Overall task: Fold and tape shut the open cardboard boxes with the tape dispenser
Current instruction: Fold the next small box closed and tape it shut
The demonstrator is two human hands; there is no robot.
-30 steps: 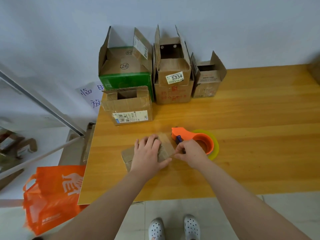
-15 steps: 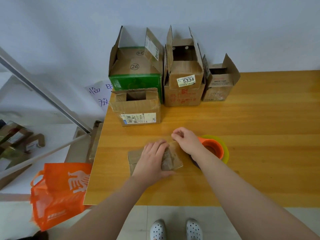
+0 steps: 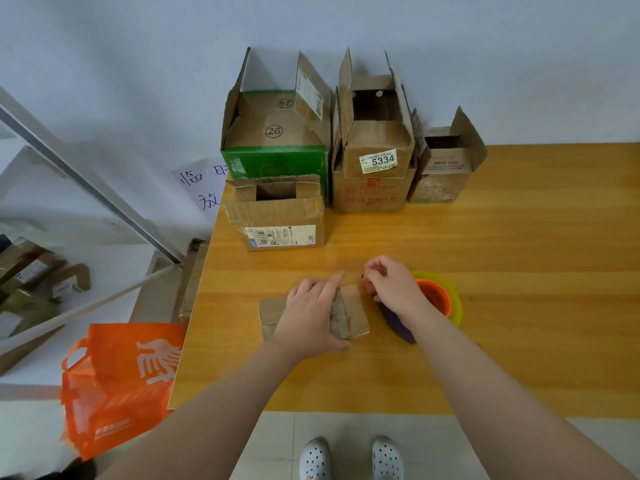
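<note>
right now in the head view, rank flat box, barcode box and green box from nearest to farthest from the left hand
1. flat box: right under the left hand, which presses on it.
2. barcode box: farther back on the table, apart from the hand.
3. green box: behind the barcode box, by the wall.

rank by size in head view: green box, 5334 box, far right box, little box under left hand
1. green box
2. 5334 box
3. far right box and little box: alike; the little one is nearer and partly covered, so unranked
</note>
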